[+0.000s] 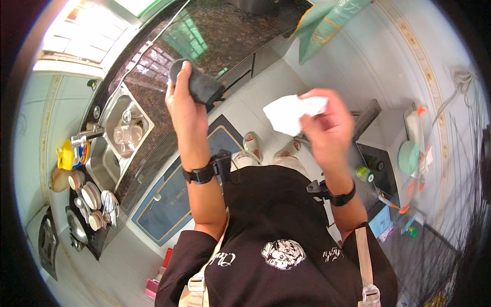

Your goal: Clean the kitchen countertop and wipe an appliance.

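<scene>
My left hand (188, 112) is raised in front of the counter, its fingers closed round a dark grey, soft-looking object (202, 87). What kind of thing that is, I cannot make out. Across from it, my right hand (331, 125) pinches a crumpled white tissue (285, 113) between thumb and fingers. The tissue hangs out to the left of that hand, over the floor, and is slightly blurred. Both hands are apart from each other and from the counter.
A dark stone counter (225, 30) runs along the left and far side, with a steel double sink (105, 165) in it. Stacked bowls (91, 195) stand left. A blue mat (169, 204) lies on the floor. On the right is a grey cabinet with a green-labelled container (364, 174).
</scene>
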`<state>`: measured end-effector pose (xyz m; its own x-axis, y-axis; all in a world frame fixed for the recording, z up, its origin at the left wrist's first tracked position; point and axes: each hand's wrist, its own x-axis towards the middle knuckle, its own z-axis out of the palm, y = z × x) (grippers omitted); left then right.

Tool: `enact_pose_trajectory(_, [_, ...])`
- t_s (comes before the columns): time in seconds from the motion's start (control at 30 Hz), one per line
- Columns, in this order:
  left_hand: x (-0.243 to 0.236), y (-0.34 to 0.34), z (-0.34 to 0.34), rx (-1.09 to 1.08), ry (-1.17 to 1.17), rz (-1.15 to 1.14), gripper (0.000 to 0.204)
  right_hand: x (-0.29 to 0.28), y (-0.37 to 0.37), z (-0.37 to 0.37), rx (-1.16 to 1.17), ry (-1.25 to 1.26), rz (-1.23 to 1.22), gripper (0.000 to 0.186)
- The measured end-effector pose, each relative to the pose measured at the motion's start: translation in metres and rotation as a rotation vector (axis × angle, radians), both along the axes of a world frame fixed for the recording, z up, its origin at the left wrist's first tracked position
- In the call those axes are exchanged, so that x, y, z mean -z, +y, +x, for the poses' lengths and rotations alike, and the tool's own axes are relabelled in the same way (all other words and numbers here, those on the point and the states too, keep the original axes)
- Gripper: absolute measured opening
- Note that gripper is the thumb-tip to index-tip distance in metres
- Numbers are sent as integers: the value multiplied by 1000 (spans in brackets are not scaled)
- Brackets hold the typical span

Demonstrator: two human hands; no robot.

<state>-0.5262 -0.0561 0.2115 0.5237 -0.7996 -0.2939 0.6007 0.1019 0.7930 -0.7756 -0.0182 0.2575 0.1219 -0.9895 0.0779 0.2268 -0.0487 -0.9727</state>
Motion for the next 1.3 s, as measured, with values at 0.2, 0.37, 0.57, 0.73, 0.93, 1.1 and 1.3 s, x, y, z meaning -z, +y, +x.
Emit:
enact_pose_trajectory(0.2, [10, 15, 8, 30, -62, 94, 26, -72, -4, -46, 5, -373, -443, 38])
enact_pose_trajectory(0.37, [15, 16, 5, 68, -49, 89, 28, -131, -12, -45, -157, -433, -407, 16])
enact_pose_trajectory(0.57, [9, 20, 12, 84, -57, 114, 27, -137, -20, -42, -219, -462, -496, 22])
enact_pose_trajectory(0.73, [17, 23, 22, 75, -66, 90, 24, -130, -28, -39, -192, -356, -597, 23])
enact_pose_trajectory(0.93, [18, 25, 26, 46, -82, 125, 25, -116, -41, -52, -209, -383, -628, 24])
enact_pose_trajectory(1.1, [15, 20, 18, 38, -83, 151, 26, -118, -33, -57, -191, -482, -627, 24])
enact_pose_trajectory(1.3, [16, 23, 20, 36, -124, 192, 29, -130, -24, -37, 9, -149, -738, 26])
